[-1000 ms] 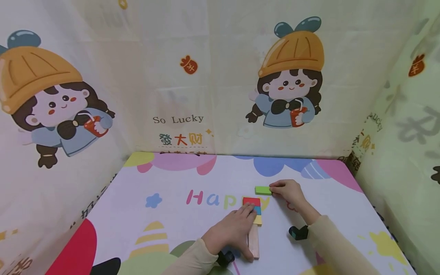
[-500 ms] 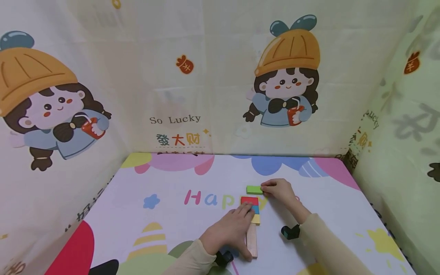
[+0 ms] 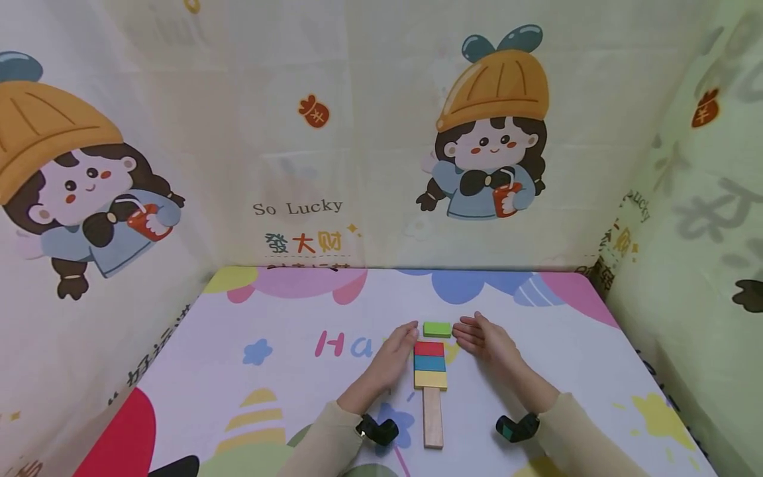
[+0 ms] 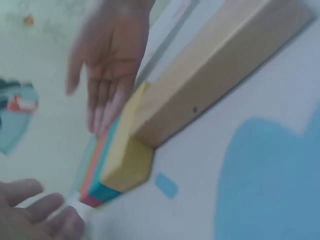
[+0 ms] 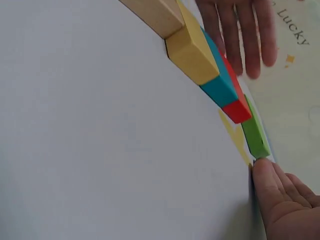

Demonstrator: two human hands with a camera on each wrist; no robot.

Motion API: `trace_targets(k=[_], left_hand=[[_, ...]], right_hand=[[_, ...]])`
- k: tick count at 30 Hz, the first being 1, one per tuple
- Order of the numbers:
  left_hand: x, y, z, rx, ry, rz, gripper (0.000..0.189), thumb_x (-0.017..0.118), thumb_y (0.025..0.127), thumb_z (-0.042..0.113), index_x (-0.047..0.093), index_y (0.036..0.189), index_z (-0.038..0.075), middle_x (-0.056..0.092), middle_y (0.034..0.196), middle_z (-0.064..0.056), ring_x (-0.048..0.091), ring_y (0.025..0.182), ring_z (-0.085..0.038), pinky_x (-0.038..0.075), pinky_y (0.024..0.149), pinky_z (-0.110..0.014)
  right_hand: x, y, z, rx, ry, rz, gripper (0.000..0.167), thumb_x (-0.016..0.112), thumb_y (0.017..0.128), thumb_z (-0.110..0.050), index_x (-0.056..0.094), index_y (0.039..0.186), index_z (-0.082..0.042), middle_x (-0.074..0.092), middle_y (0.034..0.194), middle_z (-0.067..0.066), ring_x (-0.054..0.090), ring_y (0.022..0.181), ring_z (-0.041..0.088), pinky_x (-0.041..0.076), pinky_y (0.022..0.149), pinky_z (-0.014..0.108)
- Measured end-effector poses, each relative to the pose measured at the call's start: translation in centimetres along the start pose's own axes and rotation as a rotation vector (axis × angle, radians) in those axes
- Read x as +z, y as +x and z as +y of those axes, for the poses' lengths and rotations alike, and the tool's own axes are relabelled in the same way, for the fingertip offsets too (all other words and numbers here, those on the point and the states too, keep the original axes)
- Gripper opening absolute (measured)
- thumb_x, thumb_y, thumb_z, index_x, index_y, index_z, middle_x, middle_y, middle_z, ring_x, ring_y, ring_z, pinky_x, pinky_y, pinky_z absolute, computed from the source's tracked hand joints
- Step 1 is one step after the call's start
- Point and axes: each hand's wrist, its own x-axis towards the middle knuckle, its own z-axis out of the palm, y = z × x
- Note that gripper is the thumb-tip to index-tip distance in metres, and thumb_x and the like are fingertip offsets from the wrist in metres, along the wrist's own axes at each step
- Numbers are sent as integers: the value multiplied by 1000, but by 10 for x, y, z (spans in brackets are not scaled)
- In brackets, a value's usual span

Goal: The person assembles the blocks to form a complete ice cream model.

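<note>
In the head view, a green block lies crosswise just beyond a red block, with a small gap between them. Against the red one lie a blue block and a yellow block. A long plain wooden block runs from the yellow block towards me. My left hand is left of the row, fingers extended, holding nothing. Its mate, my right hand, stands at the green block's right end with fingers straight. In the right wrist view its thumb touches or nearly touches that end.
The blocks lie on a white printed tabletop with coloured shapes and letters. A cloth backdrop with cartoon prints rises behind the table and on both sides. Each wrist wears a black camera.
The green block has slid left to the far end of the row. My right hand has released its pinch and straightened. My left hand has lifted off the coloured blocks and moved forward left.
</note>
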Motion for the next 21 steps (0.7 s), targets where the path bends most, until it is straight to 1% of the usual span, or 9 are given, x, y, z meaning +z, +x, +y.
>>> trace_targets(k=[1, 2, 4, 5, 7, 9, 14, 18, 21], left_hand=[[0, 4, -3, -3, -73, 26, 63, 30, 113, 44, 38, 157, 0, 44, 160, -18, 42, 149, -38, 34, 121, -57], [0, 8, -5, -11, -137, 36, 64, 26, 113, 44, 37, 158, -1, 44, 160, -20, 41, 149, -38, 34, 122, -56], [-1, 14, -11, -29, -261, 27, 67, 21, 113, 45, 33, 158, -4, 43, 160, -21, 41, 149, -37, 34, 122, -51], [-1, 17, -13, -33, -316, 17, 69, 21, 113, 46, 31, 159, -5, 42, 160, -22, 42, 149, -37, 35, 121, -49], [-1, 21, -14, -38, -386, 3, 73, 21, 112, 50, 30, 159, -6, 42, 161, -23, 42, 149, -37, 34, 121, -48], [-2, 22, -15, -56, -415, -2, 76, 21, 111, 54, 30, 159, -5, 43, 161, -21, 42, 149, -35, 34, 122, -47], [-3, 20, -14, -51, -418, 2, 77, 20, 112, 52, 29, 158, -8, 41, 161, -23, 40, 150, -37, 33, 123, -48], [-3, 16, -14, -45, -414, 2, 80, 24, 110, 55, 28, 158, -8, 40, 161, -24, 38, 151, -37, 32, 123, -48], [-4, 12, -14, -51, -402, -1, 76, 24, 111, 52, 28, 159, -7, 40, 162, -23, 39, 151, -37, 32, 122, -49]], right_hand=[[1, -1, 0, 4, 21, -5, 73, 36, 110, -52, 39, 154, 7, 54, 150, 24, 71, 119, 18, 56, 98, 28], [3, -2, 0, 6, 32, -12, 75, 37, 109, -54, 38, 154, 6, 53, 151, 24, 70, 120, 18, 55, 99, 28], [5, -3, 1, 3, 47, -30, 77, 36, 109, -55, 36, 155, 7, 51, 153, 25, 69, 122, 18, 54, 101, 28], [6, -3, 1, 5, 53, -31, 77, 36, 109, -56, 37, 155, 6, 50, 154, 25, 68, 123, 18, 54, 101, 28], [8, -3, 2, 3, 57, -36, 78, 36, 108, -56, 38, 154, 6, 49, 154, 25, 67, 125, 20, 54, 101, 28], [10, -3, 2, -3, 37, -47, 78, 35, 108, -57, 37, 155, 6, 48, 156, 25, 65, 129, 21, 53, 102, 27], [13, -4, 2, -14, 16, -71, 77, 34, 109, -56, 37, 155, 6, 46, 156, 26, 61, 133, 24, 52, 103, 27], [13, -4, 3, -6, 19, -81, 76, 34, 109, -55, 38, 155, 6, 47, 156, 25, 62, 132, 23, 53, 102, 27], [14, -4, 2, -3, 24, -89, 75, 34, 109, -54, 39, 154, 7, 49, 155, 25, 63, 131, 24, 53, 103, 29]])
